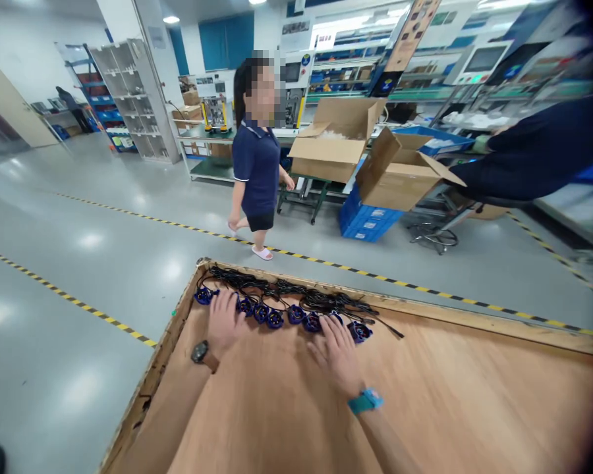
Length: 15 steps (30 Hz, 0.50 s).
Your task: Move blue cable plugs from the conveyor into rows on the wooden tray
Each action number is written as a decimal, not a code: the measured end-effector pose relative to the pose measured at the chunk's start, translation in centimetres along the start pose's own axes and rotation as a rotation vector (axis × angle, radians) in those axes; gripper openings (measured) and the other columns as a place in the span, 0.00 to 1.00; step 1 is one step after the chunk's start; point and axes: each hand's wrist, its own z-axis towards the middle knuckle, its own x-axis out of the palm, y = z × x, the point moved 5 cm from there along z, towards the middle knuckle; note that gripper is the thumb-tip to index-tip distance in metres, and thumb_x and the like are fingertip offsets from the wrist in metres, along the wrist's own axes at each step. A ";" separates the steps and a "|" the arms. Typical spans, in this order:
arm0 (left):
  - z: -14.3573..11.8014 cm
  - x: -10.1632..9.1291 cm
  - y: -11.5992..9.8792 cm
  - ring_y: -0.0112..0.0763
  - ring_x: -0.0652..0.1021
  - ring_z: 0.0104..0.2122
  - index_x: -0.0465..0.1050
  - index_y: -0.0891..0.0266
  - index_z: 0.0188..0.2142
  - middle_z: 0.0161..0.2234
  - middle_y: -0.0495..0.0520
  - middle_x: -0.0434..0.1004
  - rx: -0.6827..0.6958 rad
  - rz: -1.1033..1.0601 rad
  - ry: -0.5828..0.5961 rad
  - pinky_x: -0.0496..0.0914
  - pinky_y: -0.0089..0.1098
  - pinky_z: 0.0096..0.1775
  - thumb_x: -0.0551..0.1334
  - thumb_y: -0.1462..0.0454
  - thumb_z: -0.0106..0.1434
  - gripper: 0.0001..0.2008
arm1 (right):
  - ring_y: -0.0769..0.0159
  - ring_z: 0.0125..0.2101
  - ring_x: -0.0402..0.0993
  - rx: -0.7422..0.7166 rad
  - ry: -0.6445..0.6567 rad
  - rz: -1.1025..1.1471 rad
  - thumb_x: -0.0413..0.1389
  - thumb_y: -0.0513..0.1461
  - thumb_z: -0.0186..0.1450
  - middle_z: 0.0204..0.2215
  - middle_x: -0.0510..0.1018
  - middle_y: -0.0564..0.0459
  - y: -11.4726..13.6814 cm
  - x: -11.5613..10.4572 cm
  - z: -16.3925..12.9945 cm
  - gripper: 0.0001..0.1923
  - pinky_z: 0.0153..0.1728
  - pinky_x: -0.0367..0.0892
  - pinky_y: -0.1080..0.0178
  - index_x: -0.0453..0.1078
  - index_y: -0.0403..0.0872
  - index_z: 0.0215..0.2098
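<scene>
A row of small round blue parts with dark, coloured insides [261,313] lies along the far edge of a shallow wooden tray [449,401]. Black cables [296,289] are bunched behind them against the rim. My left hand [226,322] reaches over the left part of the row, fingers stretched out, covering part of it. Further right, my right hand [337,345] lies palm down with its fingers extended over another blue part, mostly hidden beneath. A blue part [360,332] shows just right of that hand. Whether the fingertips press on the parts I cannot tell.
Beyond the tray, a person [257,158] in a dark blue shirt is on the grey floor. Open cardboard boxes [326,151] stand behind, one above blue crates [368,220]. Another person's dark sleeve [538,158] is at the right. Striped tape [217,234] marks the floor.
</scene>
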 end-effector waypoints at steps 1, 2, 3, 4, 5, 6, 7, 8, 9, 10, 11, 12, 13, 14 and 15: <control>0.1 -0.6 2.0 0.50 0.58 0.67 0.60 0.69 0.64 0.65 0.66 0.62 -0.025 0.029 -0.001 0.51 0.55 0.67 0.51 0.54 0.69 0.29 | 0.45 0.66 0.54 0.024 -0.013 0.003 0.51 0.48 0.71 0.62 0.65 0.35 1.4 -0.1 -0.9 0.40 0.62 0.58 0.40 0.39 0.43 0.73; 0.3 -1.0 3.7 0.52 0.58 0.67 0.60 0.69 0.63 0.65 0.67 0.62 -0.021 0.050 0.003 0.50 0.56 0.67 0.52 0.53 0.69 0.30 | 0.44 0.66 0.54 0.035 -0.013 0.015 0.52 0.47 0.70 0.62 0.65 0.34 3.1 0.0 -1.5 0.40 0.62 0.58 0.39 0.39 0.43 0.73; 0.6 -1.1 4.9 0.52 0.58 0.67 0.61 0.68 0.63 0.65 0.66 0.62 0.013 0.062 0.022 0.49 0.56 0.67 0.53 0.52 0.68 0.30 | 0.43 0.67 0.52 0.035 0.009 0.034 0.52 0.45 0.70 0.63 0.64 0.34 5.0 0.3 -1.9 0.41 0.62 0.58 0.38 0.38 0.43 0.73; 0.9 -1.0 5.7 0.53 0.58 0.67 0.62 0.67 0.63 0.65 0.65 0.62 0.058 0.071 0.043 0.48 0.56 0.67 0.53 0.52 0.68 0.30 | 0.43 0.67 0.51 0.023 0.042 0.067 0.52 0.43 0.70 0.64 0.62 0.33 7.1 0.8 -2.0 0.41 0.61 0.59 0.39 0.37 0.43 0.73; 1.2 -0.8 6.3 0.53 0.58 0.67 0.62 0.66 0.63 0.65 0.65 0.62 0.102 0.078 0.065 0.47 0.56 0.67 0.53 0.52 0.68 0.30 | 0.44 0.68 0.49 0.003 0.089 0.114 0.51 0.41 0.69 0.66 0.59 0.34 9.3 1.6 -1.8 0.41 0.61 0.60 0.39 0.35 0.44 0.73; 1.5 -0.5 6.7 0.54 0.58 0.66 0.63 0.66 0.63 0.65 0.65 0.62 0.129 0.085 0.082 0.47 0.57 0.66 0.53 0.52 0.68 0.29 | 0.45 0.69 0.47 -0.012 0.149 0.161 0.51 0.39 0.68 0.67 0.57 0.36 11.3 2.5 -1.2 0.42 0.62 0.58 0.38 0.34 0.46 0.73; 1.8 -0.2 7.1 0.54 0.59 0.66 0.62 0.66 0.63 0.65 0.66 0.62 0.135 0.092 0.091 0.48 0.58 0.66 0.52 0.52 0.68 0.29 | 0.45 0.70 0.45 -0.028 0.201 0.195 0.52 0.39 0.67 0.69 0.54 0.38 13.2 3.4 -0.4 0.43 0.64 0.56 0.37 0.34 0.47 0.73; 2.0 0.1 7.5 0.55 0.60 0.65 0.62 0.66 0.63 0.64 0.67 0.63 0.126 0.098 0.094 0.49 0.58 0.65 0.52 0.53 0.68 0.28 | 0.44 0.70 0.42 -0.027 0.248 0.213 0.54 0.39 0.66 0.70 0.50 0.38 14.8 4.3 0.6 0.45 0.65 0.54 0.37 0.34 0.47 0.73; 2.1 0.3 7.9 0.55 0.61 0.64 0.62 0.65 0.63 0.63 0.67 0.64 0.114 0.103 0.093 0.50 0.58 0.64 0.51 0.53 0.69 0.28 | 0.44 0.71 0.39 -0.022 0.292 0.224 0.54 0.39 0.65 0.71 0.47 0.38 16.1 5.2 1.7 0.45 0.65 0.51 0.36 0.35 0.47 0.73; 2.2 0.5 8.1 0.54 0.61 0.63 0.62 0.65 0.63 0.62 0.67 0.64 0.106 0.105 0.093 0.51 0.58 0.64 0.50 0.54 0.69 0.27 | 0.44 0.71 0.37 -0.016 0.332 0.228 0.55 0.40 0.65 0.72 0.44 0.38 17.1 6.0 2.9 0.45 0.66 0.49 0.36 0.36 0.46 0.73; 2.2 0.6 8.3 0.54 0.62 0.63 0.62 0.64 0.63 0.62 0.67 0.65 0.109 0.104 0.094 0.51 0.58 0.64 0.50 0.55 0.69 0.27 | 0.43 0.71 0.35 -0.007 0.367 0.225 0.55 0.41 0.65 0.72 0.41 0.37 17.9 6.7 4.1 0.45 0.66 0.47 0.36 0.37 0.44 0.73; 2.2 0.6 8.4 0.53 0.62 0.63 0.62 0.64 0.63 0.61 0.67 0.65 0.120 0.101 0.094 0.51 0.57 0.64 0.50 0.55 0.69 0.26 | 0.43 0.71 0.34 0.000 0.396 0.220 0.55 0.42 0.66 0.72 0.40 0.36 18.4 7.3 5.1 0.44 0.67 0.45 0.36 0.38 0.43 0.73; 2.1 0.6 8.5 0.53 0.62 0.63 0.62 0.64 0.63 0.61 0.67 0.66 0.128 0.099 0.090 0.50 0.57 0.65 0.50 0.55 0.69 0.26 | 0.42 0.71 0.33 0.003 0.418 0.214 0.55 0.44 0.66 0.72 0.38 0.35 18.9 7.7 6.0 0.44 0.67 0.43 0.36 0.40 0.41 0.73; 2.1 0.5 8.4 0.53 0.61 0.64 0.62 0.65 0.62 0.61 0.68 0.65 0.132 0.098 0.079 0.49 0.58 0.65 0.50 0.56 0.69 0.27 | 0.42 0.71 0.32 0.005 0.434 0.208 0.55 0.45 0.67 0.72 0.38 0.35 19.2 8.0 6.7 0.43 0.67 0.41 0.36 0.41 0.41 0.73; 2.0 0.4 8.3 0.54 0.60 0.64 0.62 0.67 0.62 0.62 0.69 0.65 0.138 0.097 0.065 0.49 0.58 0.65 0.50 0.56 0.68 0.27 | 0.42 0.71 0.32 0.003 0.443 0.202 0.55 0.47 0.67 0.72 0.37 0.35 19.4 8.1 7.3 0.43 0.67 0.39 0.36 0.42 0.40 0.72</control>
